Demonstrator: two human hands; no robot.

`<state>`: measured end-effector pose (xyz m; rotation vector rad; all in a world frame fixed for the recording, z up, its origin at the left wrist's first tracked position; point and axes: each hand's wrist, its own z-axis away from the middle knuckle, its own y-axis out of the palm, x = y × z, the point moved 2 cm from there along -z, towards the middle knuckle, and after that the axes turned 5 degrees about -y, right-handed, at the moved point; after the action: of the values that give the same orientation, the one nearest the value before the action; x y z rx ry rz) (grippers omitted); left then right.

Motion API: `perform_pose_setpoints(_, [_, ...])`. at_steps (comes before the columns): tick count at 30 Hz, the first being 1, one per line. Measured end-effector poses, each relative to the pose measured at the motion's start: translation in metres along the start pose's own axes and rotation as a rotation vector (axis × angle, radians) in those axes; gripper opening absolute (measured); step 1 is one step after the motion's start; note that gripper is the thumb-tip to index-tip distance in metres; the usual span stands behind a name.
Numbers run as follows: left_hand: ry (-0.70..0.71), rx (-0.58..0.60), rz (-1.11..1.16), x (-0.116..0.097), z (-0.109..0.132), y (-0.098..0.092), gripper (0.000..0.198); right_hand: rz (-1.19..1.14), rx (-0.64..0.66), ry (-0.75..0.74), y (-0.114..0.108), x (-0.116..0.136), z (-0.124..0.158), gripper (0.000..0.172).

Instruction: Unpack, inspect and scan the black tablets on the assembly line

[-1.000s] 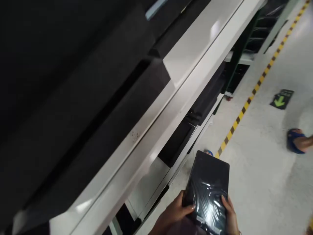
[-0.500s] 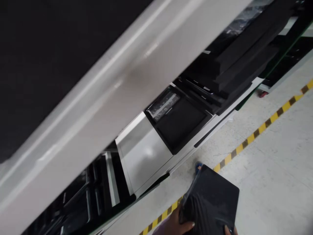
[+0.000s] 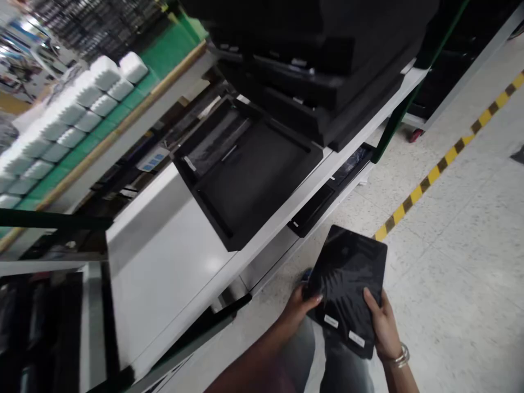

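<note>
Left hand (image 3: 298,308), right hand (image 3: 380,325) gripping opposite edges of glossy black film-wrapped tablet (image 3: 346,273), two white labels (image 3: 356,338) near lower edge

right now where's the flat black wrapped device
In the head view, the flat black device sits low and right of centre, held between the left hand and right hand, below and right of the black tray.

White blocks (image 3: 82,103) sit on a green mat (image 3: 167,46); hazard tape (image 3: 440,166) crosses the floor (image 3: 462,262).
</note>
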<state>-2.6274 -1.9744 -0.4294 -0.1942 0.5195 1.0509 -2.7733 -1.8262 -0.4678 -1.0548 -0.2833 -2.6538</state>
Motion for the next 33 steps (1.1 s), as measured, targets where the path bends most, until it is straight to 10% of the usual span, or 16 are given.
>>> perform_pose_setpoints(7, [0.144, 0.272, 0.183, 0.009, -0.147, 0.002, 0.051, -0.151, -0.105, -0.135, 0.016, -0.053, -0.117, 0.058])
perform_pose_setpoints(13, [0.181, 0.335, 0.186, 0.033, -0.221, -0.003, 0.061, -0.131, -0.206, -0.212, 0.016, -0.094, -0.17, 0.052])
perform_pose_setpoints(22, [0.061, 0.514, 0.354, 0.065, -0.239, 0.012, 0.042, -0.222, -0.329, -0.251, 0.039, -0.096, -0.167, 0.061])
perform_pose_setpoints(33, [0.222, 0.531, 0.343, 0.052, -0.223, 0.017, 0.053, -0.05, -0.439, -0.348, 0.018, -0.118, -0.17, 0.035])
